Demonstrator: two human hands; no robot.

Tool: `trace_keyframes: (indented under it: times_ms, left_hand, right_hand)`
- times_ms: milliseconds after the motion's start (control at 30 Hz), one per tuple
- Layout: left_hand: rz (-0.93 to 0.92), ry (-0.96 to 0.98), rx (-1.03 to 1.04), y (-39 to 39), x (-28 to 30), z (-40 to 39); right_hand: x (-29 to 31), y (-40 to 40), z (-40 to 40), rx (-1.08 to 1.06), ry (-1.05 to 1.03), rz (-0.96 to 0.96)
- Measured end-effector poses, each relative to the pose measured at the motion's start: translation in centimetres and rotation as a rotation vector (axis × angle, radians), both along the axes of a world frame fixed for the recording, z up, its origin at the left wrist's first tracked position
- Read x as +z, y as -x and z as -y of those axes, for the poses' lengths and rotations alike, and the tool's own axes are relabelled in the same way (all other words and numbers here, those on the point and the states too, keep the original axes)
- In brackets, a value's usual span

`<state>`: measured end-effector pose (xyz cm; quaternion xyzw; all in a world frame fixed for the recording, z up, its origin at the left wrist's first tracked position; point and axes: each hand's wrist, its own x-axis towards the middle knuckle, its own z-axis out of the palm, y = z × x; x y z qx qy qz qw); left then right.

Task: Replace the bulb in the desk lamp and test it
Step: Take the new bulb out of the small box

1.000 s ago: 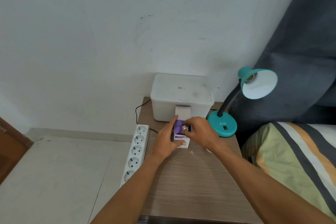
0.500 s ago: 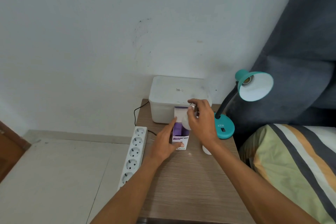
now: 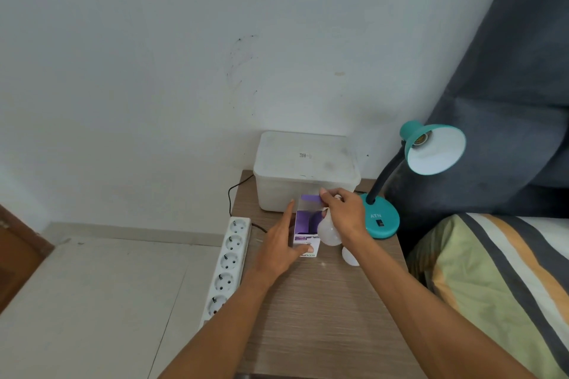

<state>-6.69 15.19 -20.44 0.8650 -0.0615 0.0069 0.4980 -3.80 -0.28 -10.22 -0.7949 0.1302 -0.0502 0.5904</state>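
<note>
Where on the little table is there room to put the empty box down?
The near part of the table, between the two forearms, is bare. The back is crowded: white tub, bulb box, lamp base, and another white bulb lying by the right wrist.

Right hand [image 3: 345, 215] drew white bulb [image 3: 328, 232] out of purple box [image 3: 304, 224], clear of opening; box flap stood open.
</note>
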Motion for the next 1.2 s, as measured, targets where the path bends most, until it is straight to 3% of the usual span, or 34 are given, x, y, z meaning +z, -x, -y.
trace_keyframes:
  times_ms: [367,733,1200]
  left_hand:
    - [0.019,-0.020,-0.002,0.4,0.5,0.3]
    - [0.015,0.014,0.010,0.6,0.5,0.5]
    - [0.024,0.002,0.020,0.8,0.4,0.6]
  right_hand:
    - [-1.7,4.0,1.8,0.221,0.182,0.078]
    - [-4.5,4.3,1.2,0.203,0.390,0.185]
    - [-4.7,4.5,1.0,0.129,0.354,0.247]
